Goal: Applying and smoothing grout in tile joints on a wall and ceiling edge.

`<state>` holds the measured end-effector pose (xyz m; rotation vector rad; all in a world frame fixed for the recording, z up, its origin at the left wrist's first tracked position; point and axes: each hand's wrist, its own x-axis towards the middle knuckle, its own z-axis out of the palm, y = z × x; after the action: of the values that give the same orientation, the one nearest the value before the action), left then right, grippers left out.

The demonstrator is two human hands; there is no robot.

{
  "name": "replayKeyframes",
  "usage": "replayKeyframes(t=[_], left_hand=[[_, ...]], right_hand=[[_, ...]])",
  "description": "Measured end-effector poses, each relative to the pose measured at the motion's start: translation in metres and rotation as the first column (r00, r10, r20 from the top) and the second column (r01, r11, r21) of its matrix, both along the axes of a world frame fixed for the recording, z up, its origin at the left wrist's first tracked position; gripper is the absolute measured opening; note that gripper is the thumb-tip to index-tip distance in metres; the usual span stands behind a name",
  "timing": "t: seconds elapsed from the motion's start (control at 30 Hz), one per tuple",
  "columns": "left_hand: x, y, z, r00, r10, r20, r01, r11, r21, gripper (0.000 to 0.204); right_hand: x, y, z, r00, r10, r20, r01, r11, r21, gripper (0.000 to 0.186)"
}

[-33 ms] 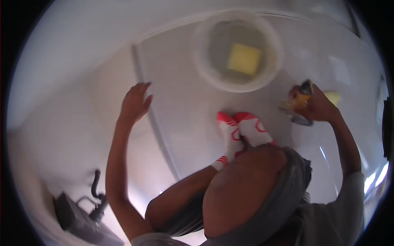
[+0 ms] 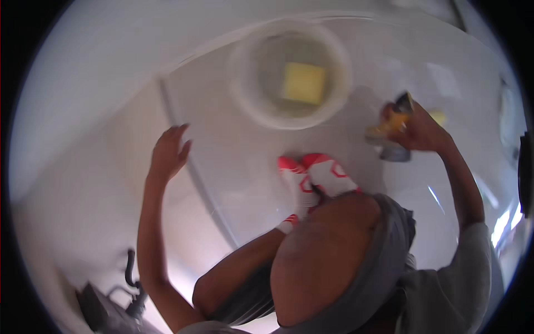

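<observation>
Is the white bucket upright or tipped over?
Upright: the white bucket stands on the floor, its round mouth facing up toward the head camera, with a yellow square piece visible inside.

Open floor (image 2: 217, 133) between left hand (image 2: 168, 153) and bucket (image 2: 289, 122), narrower room between bucket and the yellow-and-black object (image 2: 398, 122) in the right hand (image 2: 421, 132), slim gap before socked feet (image 2: 332, 177), bent knees (image 2: 325, 261) blocking the near side

A handheld tool (image 2: 397, 122), yellow-orange along its middle with a black end, sits in the right hand (image 2: 418, 131), the fingers wrapped around it; it is tilted, black end uppermost in the view, a tan part jutting left and a grey part below; blur hides its exact kind
</observation>
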<state>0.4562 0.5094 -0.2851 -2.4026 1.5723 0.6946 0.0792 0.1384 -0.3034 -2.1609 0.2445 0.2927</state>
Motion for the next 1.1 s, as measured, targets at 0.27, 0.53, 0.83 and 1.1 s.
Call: replayKeyframes(t=[0.27,0.53,0.83,1.1], left_hand=[[-0.005,-0.099,0.018,0.990,0.030,-0.138,-0.030,1.000,0.001,0.034],[0.002,-0.095,0.024,0.990,-0.004,-0.143,-0.004,0.999,-0.054,0.033],[-0.027,-0.058,0.037,0.988,-0.036,-0.153,0.016,0.991,-0.130,0.032],[-0.054,-0.035,0.086,0.997,-0.077,0.032,0.081,0.982,-0.170,0.032]], right_hand=[[-0.168,-0.153,0.015,0.647,-0.742,-0.172,0.732,0.669,-0.133,0.033],[-0.337,-0.090,-0.051,0.180,-0.872,-0.456,0.965,0.246,-0.088,0.036],[-0.296,-0.039,-0.046,0.379,-0.925,-0.023,0.454,0.208,-0.866,0.049],[-0.127,0.096,-0.089,0.964,-0.251,0.087,0.235,0.648,-0.724,0.070]])
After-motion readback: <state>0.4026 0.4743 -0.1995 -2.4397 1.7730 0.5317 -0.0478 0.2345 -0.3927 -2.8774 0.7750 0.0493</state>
